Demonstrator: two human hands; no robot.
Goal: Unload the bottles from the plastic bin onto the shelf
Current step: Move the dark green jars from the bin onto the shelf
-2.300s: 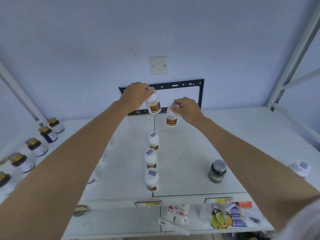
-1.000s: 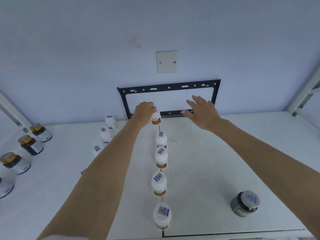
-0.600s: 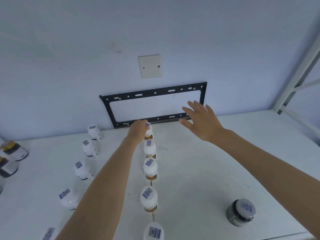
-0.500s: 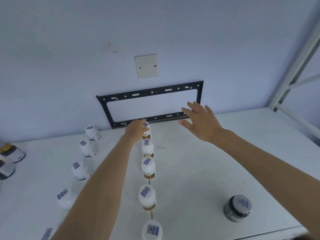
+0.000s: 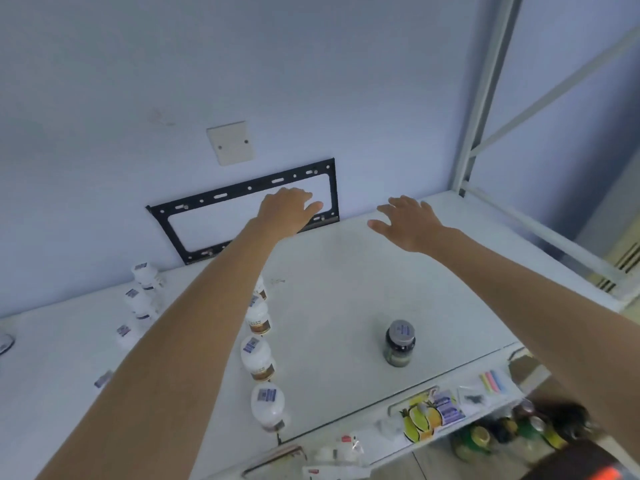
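Observation:
A row of several white bottles with brown labels runs down the middle of the white shelf (image 5: 346,306); the nearest bottle (image 5: 267,406) stands by the front edge, another (image 5: 257,356) behind it, and my left forearm hides the far end of the row. My left hand (image 5: 289,211) hovers open above the shelf near the back wall and holds nothing. My right hand (image 5: 407,223) is open too, fingers spread, to its right. The plastic bin is out of sight.
A dark jar with a grey lid (image 5: 399,342) stands alone at the right front. More white bottles (image 5: 145,275) stand at the left. A black metal bracket (image 5: 249,188) hangs on the back wall. A grey upright post (image 5: 485,98) borders the right. Packets and jars fill the lower shelf (image 5: 433,414).
My left hand has let go of the farthest bottle in the row and lifted up and to the right. The view has swung right and down.

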